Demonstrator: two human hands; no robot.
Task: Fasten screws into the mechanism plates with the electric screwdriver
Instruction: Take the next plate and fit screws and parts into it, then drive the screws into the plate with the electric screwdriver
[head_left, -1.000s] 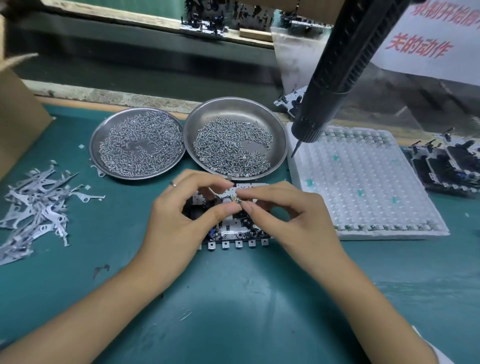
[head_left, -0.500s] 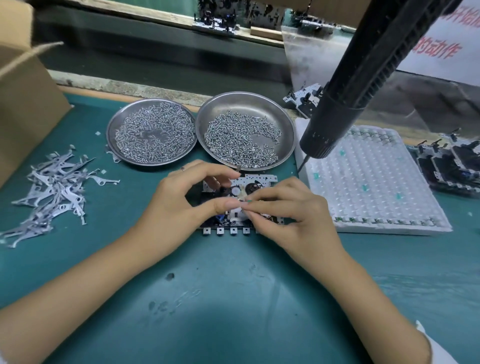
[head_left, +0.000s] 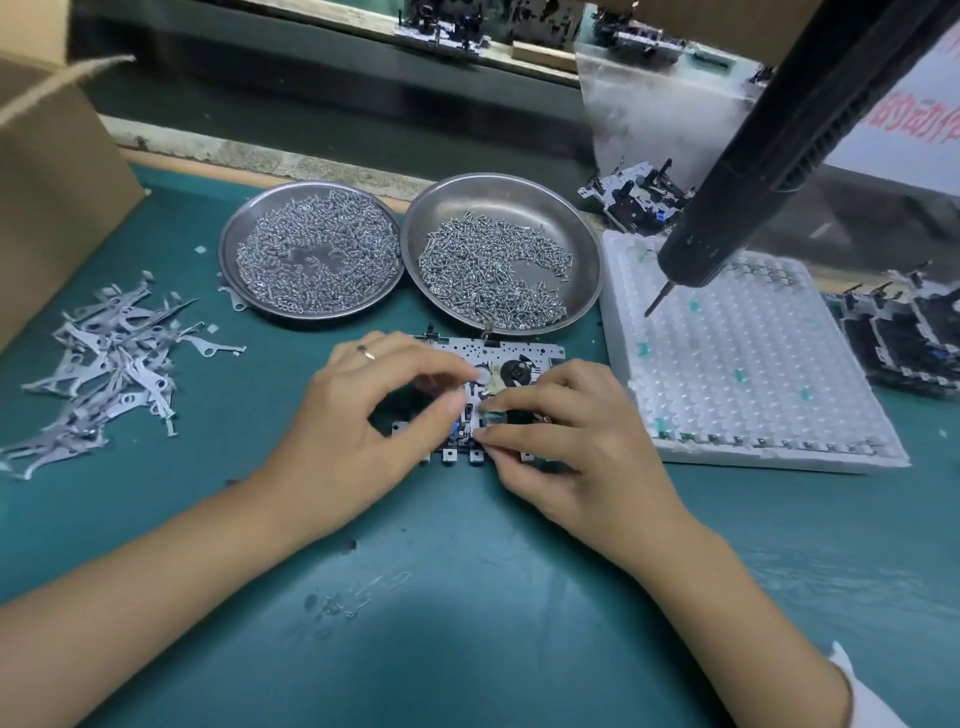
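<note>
Head view. The mechanism plate (head_left: 498, 358) lies flat on the green mat (head_left: 467, 623), just in front of the two dishes; both hands cover its near half, so only the far edge, a black wheel and a few tabs along the near edge show. Whether a screw sits under the fingertips cannot be made out. The electric screwdriver (head_left: 769, 135) hangs in from the upper right, its upper end cut off by the frame; its bit points down over the white tray (head_left: 753, 374), no hand on it. Left metal dish (head_left: 311, 247): a ring-shaped layer of small screws, bare metal at the centre. Right metal dish (head_left: 501, 252): a thicker heap of screws, bare at its right side. A loose pile of flat metal levers (head_left: 98, 364) lies at the left, a cardboard box (head_left: 52, 171) behind it cut off at the frame edge. Left hand (head_left: 358, 431): palm down, ring on one finger, thumb and forefinger curled toward each other over the plate; what they pinch, if anything, cannot be told. Right hand (head_left: 576, 447): fingers curled, tips pressed on the plate beside the left thumb.
</note>
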